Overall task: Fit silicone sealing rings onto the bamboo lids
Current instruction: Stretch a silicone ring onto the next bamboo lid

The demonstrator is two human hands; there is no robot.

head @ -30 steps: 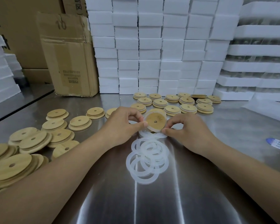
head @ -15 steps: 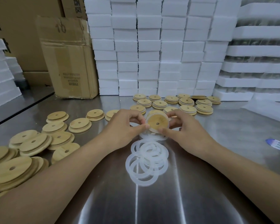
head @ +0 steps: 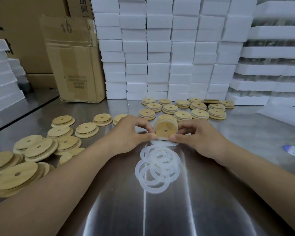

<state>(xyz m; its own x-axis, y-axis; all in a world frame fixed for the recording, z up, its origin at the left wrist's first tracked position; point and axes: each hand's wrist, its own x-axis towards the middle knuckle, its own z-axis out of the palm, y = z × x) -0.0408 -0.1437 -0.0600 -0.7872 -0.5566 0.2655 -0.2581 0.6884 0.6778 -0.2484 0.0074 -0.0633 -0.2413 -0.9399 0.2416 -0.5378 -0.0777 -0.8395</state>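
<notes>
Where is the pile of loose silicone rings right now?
Head view, centre: the pile of silicone rings lies on the steel table between the forearms, just nearer the person than the bamboo lid held by the left hand and right hand.

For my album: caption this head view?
Left hand and right hand pinch a bamboo lid near loose silicone rings on a steel table.

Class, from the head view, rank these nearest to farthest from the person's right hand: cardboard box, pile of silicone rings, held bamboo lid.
1. The bamboo lid: pinched by the right hand itself, at centre.
2. The pile of silicone rings: just nearer the viewer, centre.
3. The cardboard box: far back on the left.
</notes>
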